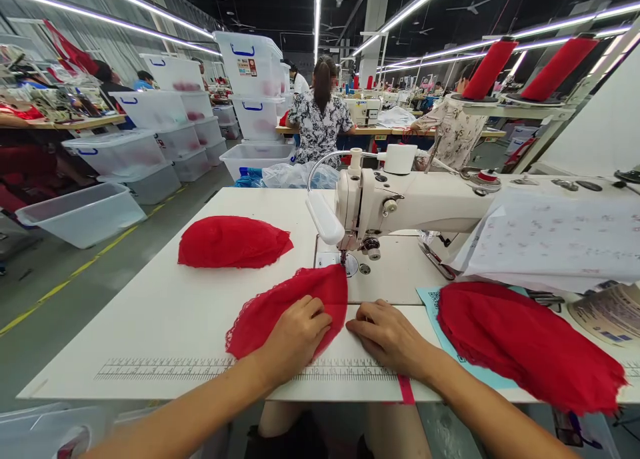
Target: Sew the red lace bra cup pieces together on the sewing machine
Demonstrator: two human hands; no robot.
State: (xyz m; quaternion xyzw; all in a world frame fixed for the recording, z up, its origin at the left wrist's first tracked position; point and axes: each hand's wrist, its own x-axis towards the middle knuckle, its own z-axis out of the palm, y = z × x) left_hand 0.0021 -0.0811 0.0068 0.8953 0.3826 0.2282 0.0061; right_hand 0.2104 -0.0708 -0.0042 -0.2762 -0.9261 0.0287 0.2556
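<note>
A red lace-edged fabric piece (285,306) lies flat on the white table, its far tip under the needle area of a sewing machine (370,206). My left hand (300,326) rests on this piece with its fingers bent and pinched together on the cloth. Just right of the fabric's edge, my right hand (385,332) lies on the tabletop, fingers curled and closed; whatever its fingertips hold, if anything, is hidden. A red strip (407,390) shows below the right wrist at the table's front edge.
Another red piece (233,242) lies at the back left. A red fabric pile (525,342) overlaps a light blue sheet (480,366) at right. Scissors-like metal snips (436,259) sit beside the machine. Printed paper (555,236) drapes over its arm. A co-worker (323,112) sits ahead.
</note>
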